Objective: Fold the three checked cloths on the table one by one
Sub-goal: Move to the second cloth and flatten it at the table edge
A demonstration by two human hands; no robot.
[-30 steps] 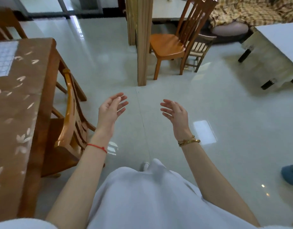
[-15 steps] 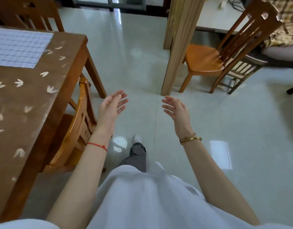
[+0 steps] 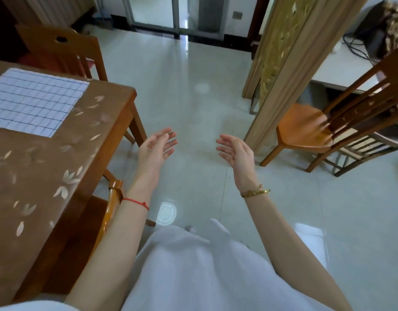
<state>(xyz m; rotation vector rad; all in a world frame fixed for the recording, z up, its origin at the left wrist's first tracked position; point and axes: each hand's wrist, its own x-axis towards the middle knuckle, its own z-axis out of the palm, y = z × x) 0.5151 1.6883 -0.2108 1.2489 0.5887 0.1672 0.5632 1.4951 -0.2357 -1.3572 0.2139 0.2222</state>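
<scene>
White with thin dark grid lines, one checked cloth (image 3: 34, 99) is in view. It lies flat and spread out on the brown tabletop (image 3: 36, 176), far to the left of the fingers and beyond them, well apart from both hands. Its left part runs out of the picture.

Count of hands: two. The left hand (image 3: 156, 149) and the right hand (image 3: 237, 153) are raised over the pale tiled floor (image 3: 193, 97), palms turned toward each other with a gap between them.

Left-hand fingers (image 3: 168, 142): released, loosely extended with a slight curl, grasping nothing and touching nothing. The tabletop corner lies just to their left.

Right-hand fingers (image 3: 225, 151): released, spread and slightly bent, grasping nothing and touching nothing.

Wrist items: one red string (image 3: 137, 202) on the left wrist; gold bracelets (image 3: 255, 193) on the right wrist, their number not clear.

Furniture count:
- One wooden chair (image 3: 58, 48) beyond the tabletop, far left of the fingers.
- One wooden chair (image 3: 113, 198) pushed in at the tabletop's side, below the left-hand fingers.
- One chair with an orange seat (image 3: 305, 129) to the right of the right-hand fingers, with a slatted seat (image 3: 361, 142) partly hidden behind it.
- One gold-patterned pillar (image 3: 283, 75) just beyond the right-hand fingers.

A white garment (image 3: 193, 277) fills the lower centre, between the forearms.
</scene>
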